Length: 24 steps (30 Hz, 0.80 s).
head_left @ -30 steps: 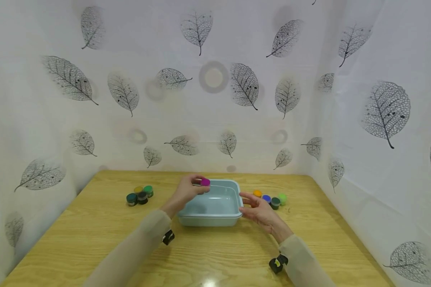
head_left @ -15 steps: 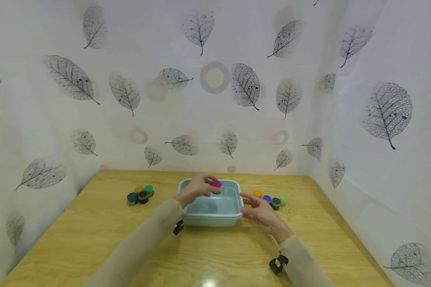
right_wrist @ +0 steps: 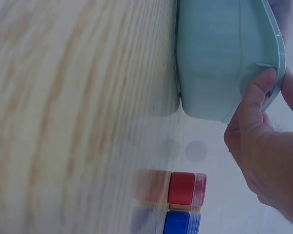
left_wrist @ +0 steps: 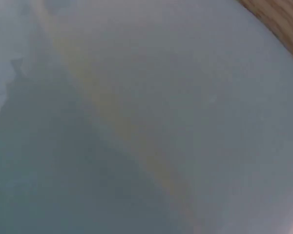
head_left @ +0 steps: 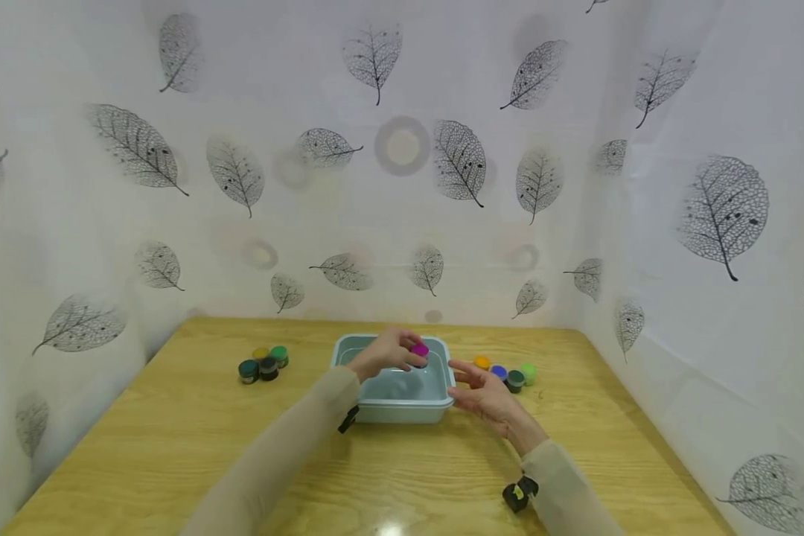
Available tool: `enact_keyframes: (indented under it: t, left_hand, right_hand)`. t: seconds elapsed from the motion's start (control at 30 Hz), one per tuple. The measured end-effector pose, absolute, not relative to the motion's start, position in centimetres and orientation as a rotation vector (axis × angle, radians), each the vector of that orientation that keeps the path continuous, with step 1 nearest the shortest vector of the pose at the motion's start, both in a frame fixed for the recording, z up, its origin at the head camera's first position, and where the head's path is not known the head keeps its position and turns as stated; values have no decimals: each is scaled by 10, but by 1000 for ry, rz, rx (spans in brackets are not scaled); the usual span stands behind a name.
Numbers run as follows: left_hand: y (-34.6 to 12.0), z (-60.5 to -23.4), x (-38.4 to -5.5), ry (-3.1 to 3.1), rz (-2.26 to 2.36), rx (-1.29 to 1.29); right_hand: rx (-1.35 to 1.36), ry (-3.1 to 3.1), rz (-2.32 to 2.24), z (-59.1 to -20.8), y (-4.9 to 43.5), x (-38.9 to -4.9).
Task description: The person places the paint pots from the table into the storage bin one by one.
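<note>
In the head view a light-blue plastic basin (head_left: 395, 413) stands on the wooden table. My left hand (head_left: 387, 353) holds a small paint jar with a magenta lid (head_left: 420, 349) over the right part of the basin, within its rim. The fingers and thumb are about the jar's sides; its lower part is hard to make out. At the basin's right edge my right hand (head_left: 487, 398) pinches the rim, thumb on the outer wall in the right wrist view. Only the blurred pale surface of the basin (left_wrist: 195, 97) fills the left wrist view.
Left of the basin several jars stand grouped, among them a teal one (head_left: 248, 371) and a green one (head_left: 279, 355). Another group, with orange (head_left: 482, 362), blue (head_left: 499, 373) and light-green (head_left: 528, 371) jars, is beyond my right hand. A leaf-printed curtain (head_left: 402, 223) encloses the table.
My left hand has carried the magenta-lidded jar rightward, from the basin's back-left area to its right part, and slightly lower. The right hand has stayed on the rim.
</note>
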<state>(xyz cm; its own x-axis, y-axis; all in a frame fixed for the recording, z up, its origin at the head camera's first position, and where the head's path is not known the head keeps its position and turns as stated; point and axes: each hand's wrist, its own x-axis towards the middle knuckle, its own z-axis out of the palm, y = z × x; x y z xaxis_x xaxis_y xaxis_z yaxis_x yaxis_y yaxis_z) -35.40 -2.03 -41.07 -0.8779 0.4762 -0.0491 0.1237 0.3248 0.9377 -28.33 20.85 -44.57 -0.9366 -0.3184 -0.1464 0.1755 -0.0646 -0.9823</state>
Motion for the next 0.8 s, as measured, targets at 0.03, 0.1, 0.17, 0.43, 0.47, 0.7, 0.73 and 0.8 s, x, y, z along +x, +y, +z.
enact_keyframes:
  t: [0.03, 0.1, 0.17, 0.43, 0.47, 0.7, 0.73, 0.8]
  left_hand:
    - [-19, -412, -355, 2276, 1570, 538]
    - [-17, -415, -358, 2282, 1557, 544]
    - [-14, -419, -361, 2299, 1533, 553]
    - [-9, -425, -364, 2381, 1452, 560]
    - [-9, -426, -364, 2382, 1442, 548]
    - [-6, -430, -362, 2411, 1374, 402]
    - [-6, -430, -362, 2418, 1370, 385]
    - [-5, -430, -360, 2432, 1365, 352]
  right_hand:
    - [-155, 1882, -2063, -446, 209, -283]
    - [-161, 1884, -2057, -446, 209, -283]
    - [-159, 1886, -2056, -447, 210, -283]
    - [-162, 1882, -2062, -447, 210, -282]
    - [-161, 1880, -2061, -447, 210, -282]
    - [-123, 1897, -2052, -445, 209, -284]
    - [-121, 1903, -2052, -445, 209, -284]
    - [-114, 1906, -2047, -444, 210, -284]
